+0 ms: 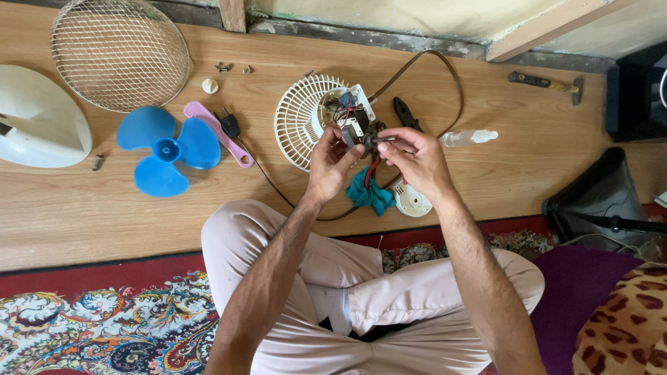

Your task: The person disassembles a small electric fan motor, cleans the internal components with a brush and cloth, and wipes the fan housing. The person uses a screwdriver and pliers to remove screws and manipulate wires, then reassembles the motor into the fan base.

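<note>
I sit cross-legged on the floor with a small fan motor assembly (pixel 354 118) raised in front of me; red and blue wires show on it and a white rear fan guard (pixel 297 121) is attached behind. My left hand (pixel 332 163) grips the motor from below. My right hand (pixel 415 156) pinches a small dark metal part (pixel 383 139) against the motor's shaft side. A brown power cord (pixel 445 69) loops away from the motor across the wooden floor.
On the wooden floor lie a blue fan blade (pixel 165 149), a wire front guard (pixel 119 52), a white fan housing (pixel 38 121), a pink strip (pixel 221 135), a teal cloth (pixel 369 196), pliers (pixel 406 114), a small clear bottle (pixel 469 137), a hammer (pixel 547 84), loose screws (pixel 222 67).
</note>
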